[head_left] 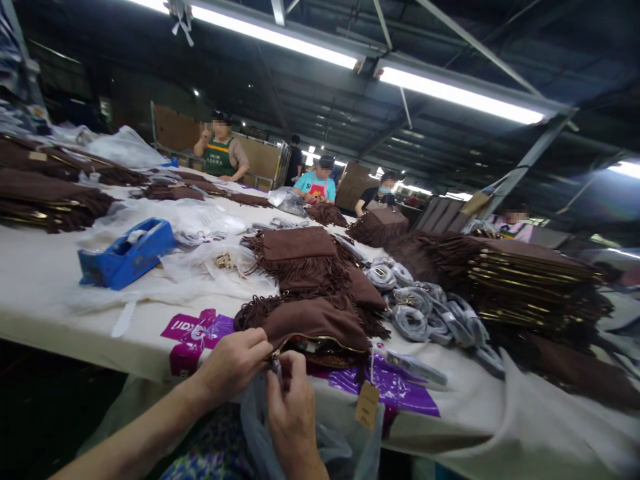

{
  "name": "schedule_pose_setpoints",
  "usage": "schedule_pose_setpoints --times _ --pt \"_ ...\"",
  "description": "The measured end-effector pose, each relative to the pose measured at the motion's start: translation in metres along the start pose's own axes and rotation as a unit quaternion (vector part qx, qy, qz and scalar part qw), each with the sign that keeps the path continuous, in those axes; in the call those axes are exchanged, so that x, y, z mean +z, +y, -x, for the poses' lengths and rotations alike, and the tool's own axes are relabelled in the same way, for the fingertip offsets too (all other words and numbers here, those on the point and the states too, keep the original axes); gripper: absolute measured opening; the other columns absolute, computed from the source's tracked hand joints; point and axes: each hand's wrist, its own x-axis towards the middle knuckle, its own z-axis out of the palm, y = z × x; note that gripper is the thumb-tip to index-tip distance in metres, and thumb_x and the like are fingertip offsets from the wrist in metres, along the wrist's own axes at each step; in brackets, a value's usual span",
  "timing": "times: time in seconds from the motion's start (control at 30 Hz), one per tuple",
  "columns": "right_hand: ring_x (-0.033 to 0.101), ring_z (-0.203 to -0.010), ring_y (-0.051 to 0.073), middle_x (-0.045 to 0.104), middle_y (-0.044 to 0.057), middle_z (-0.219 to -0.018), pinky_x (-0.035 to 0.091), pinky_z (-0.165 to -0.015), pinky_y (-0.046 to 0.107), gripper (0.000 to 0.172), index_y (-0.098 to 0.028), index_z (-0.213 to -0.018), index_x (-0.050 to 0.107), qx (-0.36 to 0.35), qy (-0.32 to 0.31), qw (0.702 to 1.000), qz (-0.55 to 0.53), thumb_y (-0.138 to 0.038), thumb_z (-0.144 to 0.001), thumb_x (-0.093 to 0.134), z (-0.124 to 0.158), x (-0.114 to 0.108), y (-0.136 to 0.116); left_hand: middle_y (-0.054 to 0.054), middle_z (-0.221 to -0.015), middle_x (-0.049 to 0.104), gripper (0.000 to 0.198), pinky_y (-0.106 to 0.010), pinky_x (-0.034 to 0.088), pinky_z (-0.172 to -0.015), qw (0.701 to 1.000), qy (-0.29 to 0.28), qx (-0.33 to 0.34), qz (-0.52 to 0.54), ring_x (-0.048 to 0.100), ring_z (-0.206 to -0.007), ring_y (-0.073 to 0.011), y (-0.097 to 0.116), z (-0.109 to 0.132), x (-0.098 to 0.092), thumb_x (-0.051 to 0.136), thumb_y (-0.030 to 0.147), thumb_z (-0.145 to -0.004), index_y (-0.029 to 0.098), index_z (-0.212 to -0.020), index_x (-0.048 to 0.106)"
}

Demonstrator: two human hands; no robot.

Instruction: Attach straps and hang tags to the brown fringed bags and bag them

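A brown fringed bag (320,323) lies at the table's front edge with its gold zipper open and its lining showing. My left hand (235,365) pinches the bag's near left corner, by the end of the zipper. Close beside it, my right hand (294,407) is closed at the same corner, thumb against fingers. A small greyish piece shows at its fingertips, too covered to name. From the bag's right end hangs a tan paper tag (367,405) on a white string. Another fringed bag (300,250) lies just behind.
Coiled grey straps (417,310) lie to the right, before a tall stack of brown bags (535,280). A blue tape dispenser (127,253) stands left, near clear plastic (200,220). Purple tape (400,387) covers the table edge. Several people work across the table.
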Motion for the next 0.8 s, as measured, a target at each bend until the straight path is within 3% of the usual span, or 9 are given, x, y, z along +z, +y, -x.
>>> schedule_pose_setpoints --times 0.1,0.23,0.33,0.53,0.7,0.8 --pt "0.067 -0.081 0.018 0.069 0.004 -0.091 0.050 -0.072 0.026 0.020 -0.023 -0.100 0.055 -0.071 -0.044 0.996 0.015 -0.019 -0.089 0.039 -0.012 -0.016 0.000 -0.004 -0.080 0.056 0.017 -0.028 0.040 -0.063 1.000 0.003 -0.002 -0.018 0.053 -0.073 -0.0171 -0.002 -0.007 -0.010 0.045 0.018 -0.093 0.018 -0.080 0.057" --pt "0.065 -0.068 0.020 0.067 0.002 -0.076 0.045 -0.061 0.026 0.018 -0.023 -0.088 0.056 -0.087 -0.084 0.985 0.121 -0.021 -0.091 0.039 -0.024 -0.051 0.021 -0.003 -0.081 0.057 0.013 -0.028 0.039 -0.066 0.999 -0.028 -0.013 -0.013 0.053 -0.076 -0.0177 -0.001 -0.010 -0.013 0.052 0.017 -0.089 0.019 -0.077 0.053" --pt "0.062 -0.059 0.019 0.063 0.001 -0.067 0.041 -0.057 0.025 0.015 -0.024 -0.080 0.053 -0.064 -0.082 0.983 0.148 -0.026 -0.090 0.042 -0.031 -0.069 0.034 -0.002 -0.078 0.057 0.016 -0.027 0.038 -0.065 0.998 -0.042 -0.048 -0.017 0.053 -0.075 -0.0170 0.002 -0.012 -0.009 0.053 0.016 -0.088 0.019 -0.073 0.049" --pt "0.061 -0.059 0.018 0.063 -0.001 -0.064 0.044 -0.057 0.024 0.016 -0.024 -0.082 0.054 0.026 -0.086 0.995 0.049 -0.037 -0.089 0.048 -0.038 -0.082 0.044 0.000 -0.077 0.055 0.020 -0.025 0.037 -0.063 0.994 -0.043 -0.098 0.022 0.052 -0.072 -0.0148 -0.008 -0.009 -0.012 0.053 0.018 -0.088 0.019 -0.070 0.046" --pt "0.066 -0.061 0.022 0.068 0.000 -0.067 0.047 -0.059 0.030 0.019 -0.027 -0.079 0.054 0.064 -0.036 0.985 0.157 -0.045 -0.085 0.051 -0.042 -0.137 0.091 -0.001 -0.075 0.057 0.023 -0.027 0.040 -0.066 0.982 -0.053 -0.182 0.016 0.055 -0.073 -0.0165 -0.038 0.002 -0.023 0.047 0.021 -0.090 0.019 -0.068 0.047" --pt "0.068 -0.065 0.024 0.070 0.001 -0.070 0.049 -0.061 0.031 0.023 -0.027 -0.081 0.057 0.094 -0.007 0.983 0.155 -0.050 -0.083 0.054 -0.042 -0.160 0.111 -0.005 -0.088 0.062 0.012 -0.033 0.044 -0.078 0.977 -0.056 -0.201 -0.041 0.057 -0.087 -0.0216 -0.029 -0.002 -0.021 0.049 0.019 -0.088 0.019 -0.076 0.053"
